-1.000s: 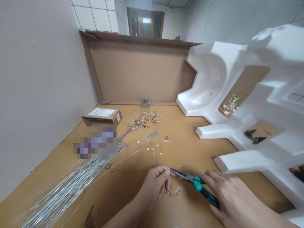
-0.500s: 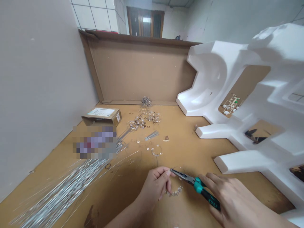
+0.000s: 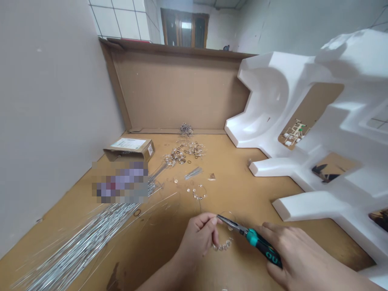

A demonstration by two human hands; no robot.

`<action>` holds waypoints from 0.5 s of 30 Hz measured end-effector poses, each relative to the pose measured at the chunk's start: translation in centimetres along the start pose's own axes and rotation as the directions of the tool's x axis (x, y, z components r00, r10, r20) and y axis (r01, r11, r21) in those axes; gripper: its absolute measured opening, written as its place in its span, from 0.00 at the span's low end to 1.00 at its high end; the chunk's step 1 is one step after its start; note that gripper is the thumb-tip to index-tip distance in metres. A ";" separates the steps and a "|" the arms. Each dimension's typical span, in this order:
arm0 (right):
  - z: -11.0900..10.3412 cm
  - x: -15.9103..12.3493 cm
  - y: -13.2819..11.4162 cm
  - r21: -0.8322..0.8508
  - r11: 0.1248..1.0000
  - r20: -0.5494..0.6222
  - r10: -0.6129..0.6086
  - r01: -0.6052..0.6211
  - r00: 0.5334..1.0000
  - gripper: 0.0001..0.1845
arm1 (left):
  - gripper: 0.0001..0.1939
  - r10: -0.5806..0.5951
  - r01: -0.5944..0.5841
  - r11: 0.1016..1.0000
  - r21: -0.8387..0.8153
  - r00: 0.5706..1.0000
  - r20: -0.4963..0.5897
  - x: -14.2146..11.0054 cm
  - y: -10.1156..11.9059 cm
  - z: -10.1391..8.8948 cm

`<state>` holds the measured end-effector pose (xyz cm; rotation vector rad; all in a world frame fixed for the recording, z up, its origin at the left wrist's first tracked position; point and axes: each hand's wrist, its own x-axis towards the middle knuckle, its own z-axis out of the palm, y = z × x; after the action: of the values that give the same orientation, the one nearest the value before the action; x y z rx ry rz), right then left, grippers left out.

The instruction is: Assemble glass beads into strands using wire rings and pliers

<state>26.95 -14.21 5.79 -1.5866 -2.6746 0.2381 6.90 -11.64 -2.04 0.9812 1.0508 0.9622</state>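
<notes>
- My right hand [image 3: 289, 248], nearest on the right side, is wrapped around the dark-and-teal handles of the long-nosed pliers [image 3: 251, 235]; their narrow tip points left.
- My left hand [image 3: 198, 232] has thumb and forefinger pinched together at the pliers' tip; the bit of wire between them is too small to make out.
- A strand of clear beads [image 3: 224, 245] hangs in a curve below my left fingers, just above the table [image 3: 239, 178], with a thin wire arching near the pliers.
- To the left, a bundle of silvery wires [image 3: 91, 238] lies slantwise, loose ends fanned towards me; one dark ring [image 3: 135, 214] rests beside it.
- Beyond my left hand lies an open beaded loop [image 3: 199, 197], a few loose beads near it.
- Farther off, a small sheaf of short wires [image 3: 193, 173] lies in front of a heap of beads and rings [image 3: 175, 157].
- Left of the heap stands a small cardboard box [image 3: 130, 148] with a white label; at right, a large white foam moulding [image 3: 327, 133].
- At the back rises a cardboard wall [image 3: 182, 89].
</notes>
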 end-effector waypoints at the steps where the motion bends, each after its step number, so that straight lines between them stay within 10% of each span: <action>1: 0.0 0.1 0.0 -0.013 1.000 -0.002 0.002 -0.002 1.000 0.12 | 0.14 -0.003 0.003 1.000 0.000 1.000 -0.001 0.0 0.0 0.0; 15: -0.1 -0.7 1.7 0.001 1.000 -0.064 -0.018 0.018 0.998 0.24 | 0.14 0.035 -0.038 0.998 -0.048 0.997 -0.062 0.8 -0.8 -0.7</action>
<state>28.77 -14.02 5.70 -1.5411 -2.6389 0.1860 6.49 -11.00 -3.11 0.9383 1.0585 1.0489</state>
